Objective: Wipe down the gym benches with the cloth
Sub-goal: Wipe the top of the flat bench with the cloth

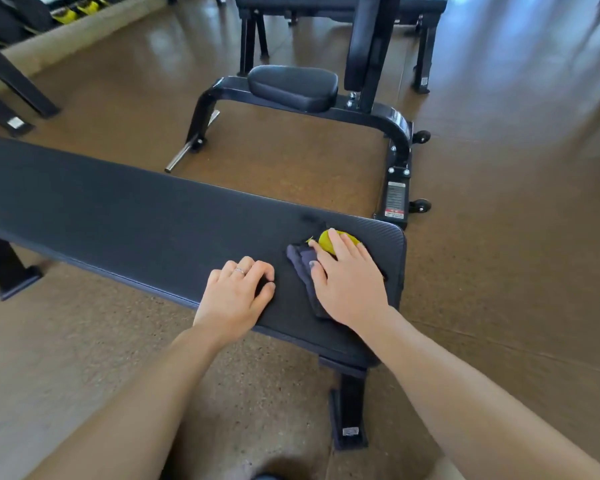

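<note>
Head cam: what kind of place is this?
Most likely a gym. A long flat padded bench sits in front, an adjustable seat bench with frame wheels behind it, another flat bench beyond, all on a brown speckled floor.

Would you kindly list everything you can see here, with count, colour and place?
flat bench: one, black, nearest, running left to right
cloth: one, dark blue with a yellow part, on the flat bench's right end
seat bench: one, black, upright backrest, behind the flat bench
far bench: one, black, top of view
floor: brown, shiny
ring: one, silver, on a left finger
left hand: fingers curled, resting on the flat bench
right hand: flat, pressing on the cloth
</note>
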Available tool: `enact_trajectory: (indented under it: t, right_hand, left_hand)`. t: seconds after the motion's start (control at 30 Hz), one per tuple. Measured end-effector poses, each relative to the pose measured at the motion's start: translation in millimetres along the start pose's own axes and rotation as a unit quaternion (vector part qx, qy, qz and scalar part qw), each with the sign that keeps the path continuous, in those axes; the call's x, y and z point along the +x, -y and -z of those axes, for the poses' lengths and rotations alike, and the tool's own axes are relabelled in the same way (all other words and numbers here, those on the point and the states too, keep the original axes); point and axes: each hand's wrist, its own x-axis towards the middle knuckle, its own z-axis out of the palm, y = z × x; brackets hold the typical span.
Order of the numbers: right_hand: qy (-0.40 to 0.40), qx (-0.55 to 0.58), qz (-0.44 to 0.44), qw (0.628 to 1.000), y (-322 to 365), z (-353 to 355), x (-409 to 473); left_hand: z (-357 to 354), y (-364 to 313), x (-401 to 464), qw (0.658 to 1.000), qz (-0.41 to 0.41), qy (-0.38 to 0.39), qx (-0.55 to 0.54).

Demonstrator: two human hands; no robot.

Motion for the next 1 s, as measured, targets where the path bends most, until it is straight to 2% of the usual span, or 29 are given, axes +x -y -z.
enact_trajectory:
  t: [0.13,0.33,0.47,0.57,0.7,0.87,1.0]
  right_hand:
    - [0.013,-0.017,-0.032,0.999,-2,0,25]
    - [0.027,-0.024,-0.032,0.999,37,15,-80]
    - [-0.004,-0.02,-0.048,0.999,1,12,-37]
    - [-0.005,-0.031,-0.097,0.995,-27,10,9]
    - [0.008,-0.043,-0.136,0.99,-8,11,-1]
    - [0.007,-0.044,-0.108,0.993,31,22,-96]
    - [-0.004,-0.038,-0.102,0.994,0,19,-60]
  left_hand:
    - [0,2,1,1.0,-0.007,-0.003,-0.001]
    - [-1,1,-2,1.0,-0.005,-0.014,-0.003]
    - [2,0,-2,1.0,0.002,-0.003,-0.009]
    - [1,0,-1,1.0,0.011,0.0,-0.013]
    - [0,-2,0,1.0,0.013,-0.003,-0.003]
    - [-3,-3,-2,1.0,0.021,-0.016,-0.004]
    - [-2,-5,-2,1.0,0.017,-0.021,0.002]
